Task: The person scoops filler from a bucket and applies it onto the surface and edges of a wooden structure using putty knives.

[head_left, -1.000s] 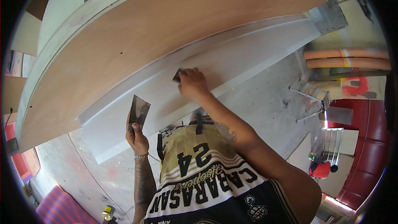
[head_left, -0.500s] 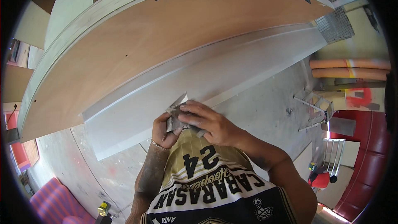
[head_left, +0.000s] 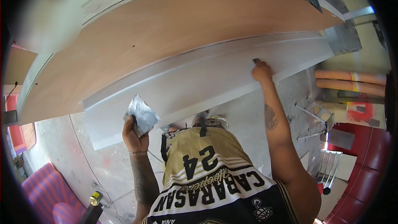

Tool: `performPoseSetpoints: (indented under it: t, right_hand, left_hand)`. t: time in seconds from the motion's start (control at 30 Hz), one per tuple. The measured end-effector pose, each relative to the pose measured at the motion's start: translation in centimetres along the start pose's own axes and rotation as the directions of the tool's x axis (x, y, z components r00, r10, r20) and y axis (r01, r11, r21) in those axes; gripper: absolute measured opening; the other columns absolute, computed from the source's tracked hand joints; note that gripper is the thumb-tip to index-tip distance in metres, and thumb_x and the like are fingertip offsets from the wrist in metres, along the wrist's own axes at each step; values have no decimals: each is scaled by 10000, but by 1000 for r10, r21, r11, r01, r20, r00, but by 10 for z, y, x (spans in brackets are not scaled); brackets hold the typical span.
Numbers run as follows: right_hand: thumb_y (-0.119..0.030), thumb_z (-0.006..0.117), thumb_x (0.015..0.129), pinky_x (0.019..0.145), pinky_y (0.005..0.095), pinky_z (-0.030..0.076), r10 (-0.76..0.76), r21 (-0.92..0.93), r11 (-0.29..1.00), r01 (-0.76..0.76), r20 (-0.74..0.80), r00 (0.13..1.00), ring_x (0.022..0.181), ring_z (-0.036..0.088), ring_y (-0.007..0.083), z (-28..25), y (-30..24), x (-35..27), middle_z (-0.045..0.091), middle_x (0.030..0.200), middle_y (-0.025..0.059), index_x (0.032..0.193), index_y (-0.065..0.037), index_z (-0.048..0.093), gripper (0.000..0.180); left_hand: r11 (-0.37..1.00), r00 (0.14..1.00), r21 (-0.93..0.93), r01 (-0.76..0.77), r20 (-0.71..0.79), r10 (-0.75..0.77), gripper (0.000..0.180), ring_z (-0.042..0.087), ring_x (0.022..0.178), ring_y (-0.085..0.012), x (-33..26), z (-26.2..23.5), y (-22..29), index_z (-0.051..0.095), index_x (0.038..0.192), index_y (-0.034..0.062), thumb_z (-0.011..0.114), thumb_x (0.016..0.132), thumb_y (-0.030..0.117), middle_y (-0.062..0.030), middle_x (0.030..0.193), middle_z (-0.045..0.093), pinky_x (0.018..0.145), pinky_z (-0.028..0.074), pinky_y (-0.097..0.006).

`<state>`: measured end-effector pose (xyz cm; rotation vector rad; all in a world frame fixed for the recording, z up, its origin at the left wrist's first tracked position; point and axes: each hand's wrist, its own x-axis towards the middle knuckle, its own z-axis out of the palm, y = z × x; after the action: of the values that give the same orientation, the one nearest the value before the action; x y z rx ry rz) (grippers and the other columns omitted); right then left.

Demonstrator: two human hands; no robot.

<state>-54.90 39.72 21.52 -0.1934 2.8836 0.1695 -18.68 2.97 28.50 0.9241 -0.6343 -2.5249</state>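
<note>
Silver-grey plate point(head_left: 144, 117), likely light, stiff, best held edgewise: left hand point(head_left: 136, 137) clasps it; right hand point(head_left: 262, 73) grips a dark scraper point(head_left: 256, 61).

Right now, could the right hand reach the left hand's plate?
Probably yes: nothing visible lies between right hand and plate, whose face the left hand leaves mostly bare, though the right holds a dark tool.

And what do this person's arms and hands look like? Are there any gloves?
No gloves: the left hand and the right hand are bare. The left forearm has dark tattoos over much of it and a thin, pale bracelet at the wrist. The right forearm has a smaller patterned tattoo. No sleeves either: the top is sleeveless, in gold, white and black.
</note>
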Motion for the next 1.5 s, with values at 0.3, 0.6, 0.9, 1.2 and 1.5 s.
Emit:
performPoseSetpoints:
  t: [0.3, 0.6, 0.9, 1.2, 1.5]
  right_hand:
    - [-149, 478, 807, 852, 559, 430, -349, 120, 931, 344, 21, 937, 1057, 515, 412, -17, -221, -151, 528, 1184, 230, 1246, -2, 489, 462]
    - [58, 442, 793, 949, 452, 449, -733, 614, 523, 591, -31, 680, 1138, 544, 381, -90, -213, -225, 537, 1278, 173, 1248, -53, 554, 482]
    - [106, 448, 768, 981, 393, 454, -632, 636, 477, 607, -232, 740, 1119, 566, 337, -106, -112, -263, 558, 1220, 167, 1267, -24, 533, 523]
    - [-155, 491, 873, 841, 382, 523, -698, 163, -680, -715, 155, 699, 1044, 610, 297, -76, -17, -215, 587, 1202, 164, 1260, 36, 482, 432]
    - [-58, 473, 853, 927, 380, 461, -176, 361, 903, 232, -180, 968, 1062, 585, 343, -78, 55, -69, 617, 1135, 209, 1205, -33, 577, 368]
  left_hand:
    - [991, 980, -123, 43, -188, -66, 305, 650, 980, -259, -35, -45, -20, 553, 1166, 30, 494, 919, 200, -109, 1087, 647, 825, 551, -428]
    - [929, 930, -125, 348, -78, -359, 238, 637, 923, -253, -26, -30, -22, 565, 1070, 42, 505, 877, 168, -84, 994, 644, 814, 521, -422]
    - [877, 873, -142, 459, 258, -414, 383, 610, 1035, -234, -26, 64, -51, 459, 1211, -44, 544, 893, 150, -145, 1101, 599, 865, 528, -387]
    - [1, 246, 247, -969, 967, -62, 627, 372, 1335, -344, -11, 125, -94, 525, 1283, 189, 675, 704, 5, -83, 1372, 510, 1078, 261, -546]
    - [305, 655, 584, -752, 715, 247, 511, 432, 1280, -370, -16, 75, -87, 496, 1297, 36, 419, 813, -110, -188, 1327, 521, 1060, 340, -438]
